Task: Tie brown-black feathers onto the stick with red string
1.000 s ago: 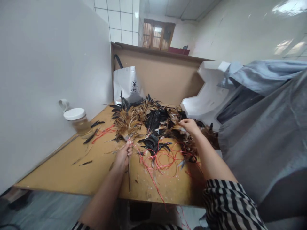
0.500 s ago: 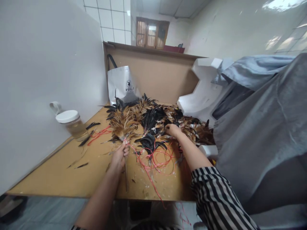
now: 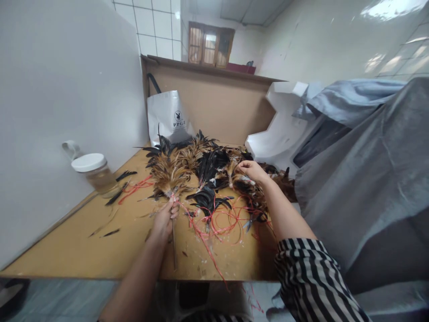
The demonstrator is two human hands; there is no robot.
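Observation:
My left hand (image 3: 166,218) is closed around the thin stick (image 3: 174,248) of a feather duster, just below where pink-red string binds the feathers. Its brown and black feather head (image 3: 169,174) fans out away from me. Over the feather pile, my right hand (image 3: 253,171) has its fingertips pinched on a tuft of brown feathers (image 3: 231,172). The pink-red string (image 3: 209,250) runs from the binding into loose loops on the table. Black feathers (image 3: 207,199) lie between my hands. Scissors (image 3: 248,223) lie partly hidden near the loops.
A lidded jar (image 3: 97,174) of yellowish liquid stands left on the wooden table (image 3: 134,255), near loose feathers and red string (image 3: 134,190). Behind are a silver bag (image 3: 166,112) and a cardboard panel (image 3: 221,103). White foam (image 3: 278,134) and grey cloth (image 3: 362,179) border the right.
My right hand has moved up and slightly right over the pile, and a brown tuft now shows at its fingertips. My left hand keeps its hold on the feather duster. The view has shifted slightly.

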